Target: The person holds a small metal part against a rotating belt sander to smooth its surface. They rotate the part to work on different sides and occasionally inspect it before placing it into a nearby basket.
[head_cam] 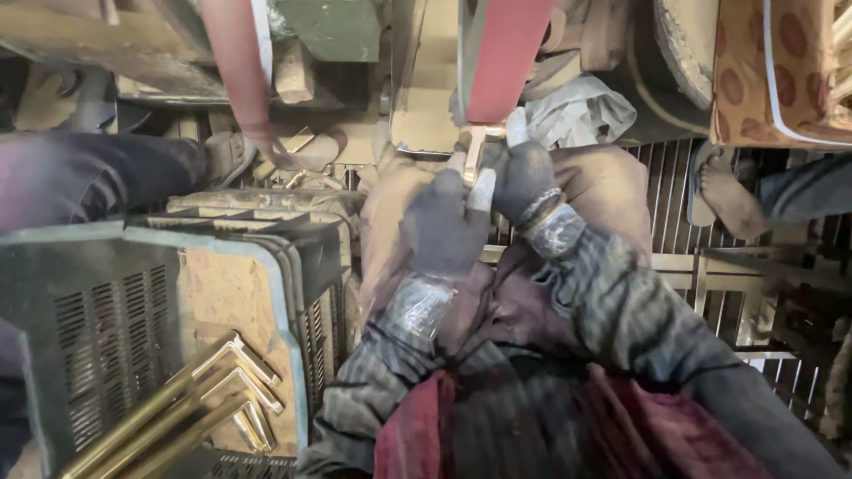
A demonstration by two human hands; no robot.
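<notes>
both gloved hands up front: left hand and right hand are clamped together on one brass piece, pressing it to the red sanding belt just above. so the piece looks mid-polish, not finished, as far as i can judge. more brass pieces lie in the grey crate at lower left, well apart from the hands; can't tell if those are done or waiting. room is tight: machine frame close on both sides of the belt, crate edge near the left forearm, another person's bare foot on the metal grate to the right.
</notes>
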